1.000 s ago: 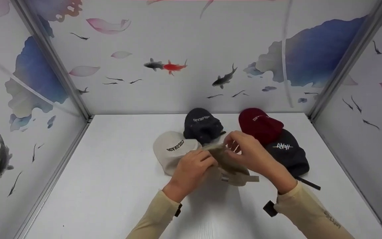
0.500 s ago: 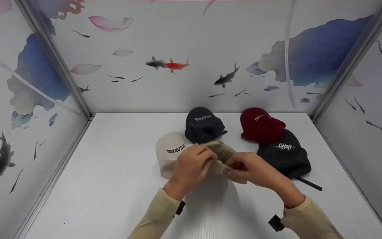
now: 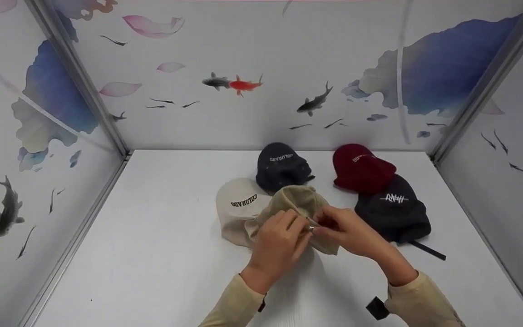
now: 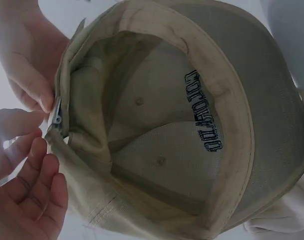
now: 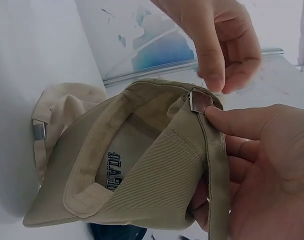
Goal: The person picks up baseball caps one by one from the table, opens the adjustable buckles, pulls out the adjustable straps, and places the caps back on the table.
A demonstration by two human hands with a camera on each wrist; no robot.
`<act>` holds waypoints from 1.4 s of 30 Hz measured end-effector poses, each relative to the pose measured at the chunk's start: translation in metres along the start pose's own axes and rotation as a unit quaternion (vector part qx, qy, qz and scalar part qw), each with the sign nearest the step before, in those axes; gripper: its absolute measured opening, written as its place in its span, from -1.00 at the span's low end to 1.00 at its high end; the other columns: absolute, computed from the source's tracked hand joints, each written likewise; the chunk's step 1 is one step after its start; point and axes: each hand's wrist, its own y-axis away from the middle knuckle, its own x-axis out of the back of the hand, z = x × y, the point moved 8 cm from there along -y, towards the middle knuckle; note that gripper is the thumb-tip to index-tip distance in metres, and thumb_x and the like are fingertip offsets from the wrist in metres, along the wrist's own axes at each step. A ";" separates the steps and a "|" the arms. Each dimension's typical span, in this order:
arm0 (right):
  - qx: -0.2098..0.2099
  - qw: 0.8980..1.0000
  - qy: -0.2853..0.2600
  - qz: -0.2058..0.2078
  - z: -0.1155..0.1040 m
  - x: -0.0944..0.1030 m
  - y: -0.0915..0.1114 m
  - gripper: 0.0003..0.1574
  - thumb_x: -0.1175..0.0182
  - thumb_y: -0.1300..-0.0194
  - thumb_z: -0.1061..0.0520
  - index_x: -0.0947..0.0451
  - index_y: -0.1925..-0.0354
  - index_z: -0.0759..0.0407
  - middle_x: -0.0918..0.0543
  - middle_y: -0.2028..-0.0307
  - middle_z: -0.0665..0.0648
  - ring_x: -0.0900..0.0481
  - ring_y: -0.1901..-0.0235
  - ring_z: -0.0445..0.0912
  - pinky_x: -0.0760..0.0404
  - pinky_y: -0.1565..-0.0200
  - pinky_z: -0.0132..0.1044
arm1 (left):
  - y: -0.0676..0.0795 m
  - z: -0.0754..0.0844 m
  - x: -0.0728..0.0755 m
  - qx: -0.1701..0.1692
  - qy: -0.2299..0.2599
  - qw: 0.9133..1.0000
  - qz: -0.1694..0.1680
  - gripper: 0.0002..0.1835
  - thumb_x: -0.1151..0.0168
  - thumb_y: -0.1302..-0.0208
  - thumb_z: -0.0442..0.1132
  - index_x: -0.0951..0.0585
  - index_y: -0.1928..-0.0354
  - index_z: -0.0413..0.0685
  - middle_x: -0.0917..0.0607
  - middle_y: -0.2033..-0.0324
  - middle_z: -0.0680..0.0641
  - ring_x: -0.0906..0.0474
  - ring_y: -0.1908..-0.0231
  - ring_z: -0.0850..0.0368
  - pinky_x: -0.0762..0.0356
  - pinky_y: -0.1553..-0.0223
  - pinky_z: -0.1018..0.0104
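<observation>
Both hands work at the back strap of a khaki baseball cap (image 3: 295, 197), held in front of the person. In the left wrist view its hollow inside faces the camera, with dark lettering showing through. My right hand (image 3: 352, 231) grips the strap (image 5: 219, 175), its thumb on the metal buckle (image 5: 197, 102). My left hand (image 3: 276, 245) pinches at the strap close to the buckle, thumb and forefinger tips together. Just behind lies a cream cap (image 3: 239, 211) marked COLORADO, partly covered by the khaki one.
A dark navy cap (image 3: 282, 168) sits at the back middle. To the right, a dark red cap (image 3: 359, 168) leans over a black cap (image 3: 393, 213) whose strap (image 3: 428, 250) trails on the white table (image 3: 161, 236). Printed panels (image 3: 261, 122) wall in the back and sides.
My right hand has come down from the cap's far edge to the buckle. The khaki cap has turned, more of its crown showing, and my left hand has shifted slightly right.
</observation>
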 end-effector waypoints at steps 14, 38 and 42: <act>0.011 0.998 -0.044 0.034 0.002 0.002 -0.001 -0.87 -0.27 -0.33 0.22 -0.62 0.16 0.26 -0.66 0.33 0.17 -0.49 0.38 -0.29 -0.54 0.33 -0.46 | 0.005 -0.009 -0.015 0.101 0.016 0.994 -0.032 -0.60 -0.49 -0.08 0.02 -0.52 0.23 -0.02 -0.53 0.35 0.05 -0.49 0.37 0.26 -0.57 0.30 0.47; 0.071 0.991 -0.044 0.107 -0.005 -0.005 0.001 -0.94 -0.30 -0.29 0.25 -0.63 0.24 0.22 -0.68 0.38 0.17 -0.50 0.41 -0.33 -0.58 0.34 -0.47 | 0.007 -0.015 -0.015 0.156 0.061 0.985 -0.041 -0.67 -0.43 0.06 -0.21 -0.48 0.27 -0.02 -0.52 0.37 0.06 -0.48 0.40 0.29 -0.51 0.36 0.50; 0.072 0.990 -0.045 0.110 -0.005 -0.005 0.002 -0.94 -0.31 -0.28 0.25 -0.63 0.25 0.22 -0.68 0.39 0.17 -0.48 0.44 -0.34 -0.56 0.37 -0.48 | 0.007 -0.015 -0.015 0.151 0.055 0.986 -0.037 -0.68 -0.41 0.06 -0.21 -0.49 0.26 -0.02 -0.52 0.38 0.06 -0.49 0.41 0.28 -0.51 0.35 0.50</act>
